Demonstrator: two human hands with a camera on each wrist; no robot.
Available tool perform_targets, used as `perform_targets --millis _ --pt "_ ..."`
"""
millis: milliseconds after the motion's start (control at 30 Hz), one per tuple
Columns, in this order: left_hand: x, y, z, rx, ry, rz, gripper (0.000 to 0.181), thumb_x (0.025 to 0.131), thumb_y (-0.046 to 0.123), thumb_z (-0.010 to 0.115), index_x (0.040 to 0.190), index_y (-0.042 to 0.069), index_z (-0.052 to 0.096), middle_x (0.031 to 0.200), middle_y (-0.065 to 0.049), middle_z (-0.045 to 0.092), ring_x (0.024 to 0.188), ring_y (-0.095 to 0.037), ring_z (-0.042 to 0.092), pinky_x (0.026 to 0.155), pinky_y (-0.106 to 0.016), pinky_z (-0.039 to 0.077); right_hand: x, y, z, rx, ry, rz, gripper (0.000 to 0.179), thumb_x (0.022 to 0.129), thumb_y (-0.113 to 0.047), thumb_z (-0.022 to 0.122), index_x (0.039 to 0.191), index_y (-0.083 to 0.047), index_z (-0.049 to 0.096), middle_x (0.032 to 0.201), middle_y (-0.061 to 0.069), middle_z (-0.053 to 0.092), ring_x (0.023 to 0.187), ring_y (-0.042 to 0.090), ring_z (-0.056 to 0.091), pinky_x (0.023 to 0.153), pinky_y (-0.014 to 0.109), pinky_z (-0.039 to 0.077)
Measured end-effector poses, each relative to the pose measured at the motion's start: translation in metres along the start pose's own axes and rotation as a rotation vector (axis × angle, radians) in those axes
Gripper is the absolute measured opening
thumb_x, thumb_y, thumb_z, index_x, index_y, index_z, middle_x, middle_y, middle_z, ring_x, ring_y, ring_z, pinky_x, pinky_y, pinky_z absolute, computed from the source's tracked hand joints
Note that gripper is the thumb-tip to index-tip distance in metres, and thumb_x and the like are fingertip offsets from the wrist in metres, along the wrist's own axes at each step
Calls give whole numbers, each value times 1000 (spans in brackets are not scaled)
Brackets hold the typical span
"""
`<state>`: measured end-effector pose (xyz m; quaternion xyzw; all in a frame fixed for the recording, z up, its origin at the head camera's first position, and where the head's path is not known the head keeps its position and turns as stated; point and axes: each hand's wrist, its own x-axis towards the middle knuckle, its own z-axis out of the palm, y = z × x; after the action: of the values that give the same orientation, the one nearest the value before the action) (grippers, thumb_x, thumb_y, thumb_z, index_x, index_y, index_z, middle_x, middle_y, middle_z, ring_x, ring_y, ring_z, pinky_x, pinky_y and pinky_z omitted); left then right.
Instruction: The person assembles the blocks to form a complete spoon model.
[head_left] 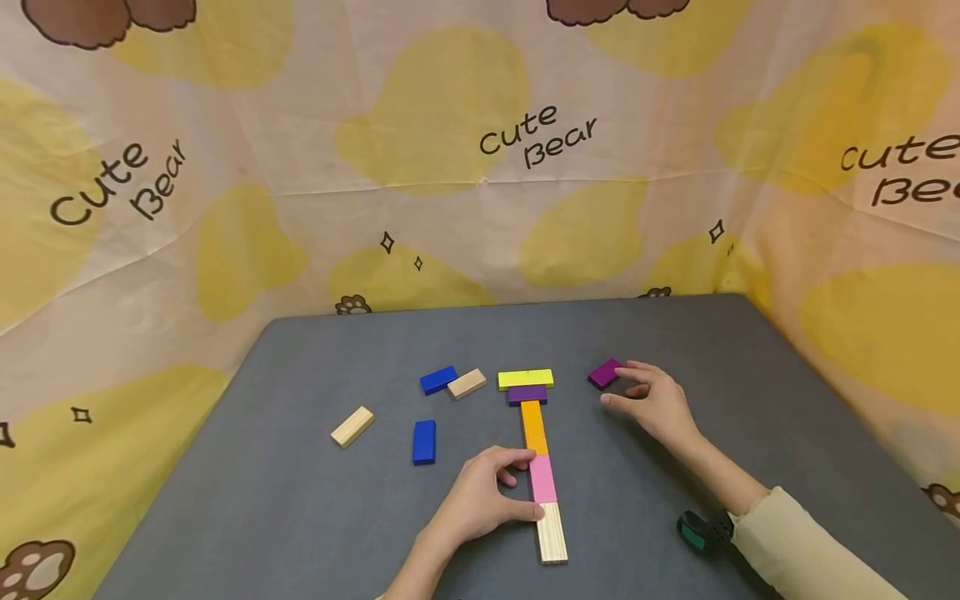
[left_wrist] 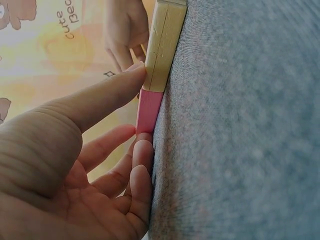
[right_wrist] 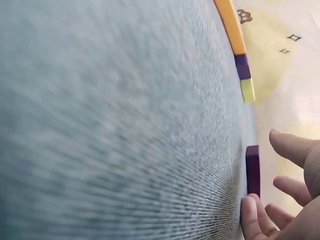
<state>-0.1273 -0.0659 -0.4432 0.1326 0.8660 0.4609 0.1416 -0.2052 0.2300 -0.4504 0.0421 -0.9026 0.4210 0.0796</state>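
Observation:
A row of flat blocks runs down the grey table: yellow (head_left: 525,380) and purple (head_left: 528,395) laid crosswise, then orange (head_left: 533,427), pink (head_left: 542,479) and plain wood (head_left: 552,536) end to end. My left hand (head_left: 483,493) lies at the row's left side. Its thumb touches the plain wood block, and its index fingertip is where orange and pink meet. To the right, my right hand (head_left: 658,407) is spread beside a loose magenta-purple block (head_left: 604,374). In the right wrist view, fingertips (right_wrist: 250,212) are right at that block's end, with the thumb held apart.
Left of the row lie two blue blocks (head_left: 424,442) and two plain wood blocks (head_left: 352,427), one of these against the farther blue one. A black and green wrist device (head_left: 703,531) sits at the right sleeve. Printed cloth (head_left: 450,108) hangs behind the table.

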Motion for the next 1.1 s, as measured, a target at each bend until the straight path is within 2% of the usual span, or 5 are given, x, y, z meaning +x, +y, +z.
perform_targets --millis 267,433,667,933,1100 --pt "0 0 1 -6 -4 -3 63 67 26 93 125 20 69 103 10 59 86 -13 53 71 -28 47 11 3 3 -29 38 42 50 79 -23 84 120 1 69 135 19 56 89 27 65 67 34 51" --pt "0 0 1 -3 -6 -8 63 67 27 93 125 21 69 102 10 59 86 -13 53 71 -28 47 17 3 7 -44 74 80 48 76 -23 87 115 -1 72 111 18 69 78 25 63 69 38 47" --pt "0 -1 0 0 -2 -3 62 67 27 93 125 21 69 105 10 60 86 -13 53 72 -28 47 25 2 13 -61 119 73 43 75 -21 87 110 1 73 115 24 66 113 42 54 95 57 37" --pt "-1 -1 0 1 -2 -9 63 67 27 93 125 21 69 105 10 60 86 -13 53 72 -29 47 28 -3 19 -130 136 128 50 73 -30 88 111 -1 71 114 21 66 102 37 58 76 50 48" --pt "-1 0 1 -4 -7 -19 63 67 27 93 125 21 69 103 10 59 86 -14 53 71 -29 47 29 -4 21 -123 141 118 46 75 -25 87 110 0 71 114 22 66 103 38 58 80 51 47"
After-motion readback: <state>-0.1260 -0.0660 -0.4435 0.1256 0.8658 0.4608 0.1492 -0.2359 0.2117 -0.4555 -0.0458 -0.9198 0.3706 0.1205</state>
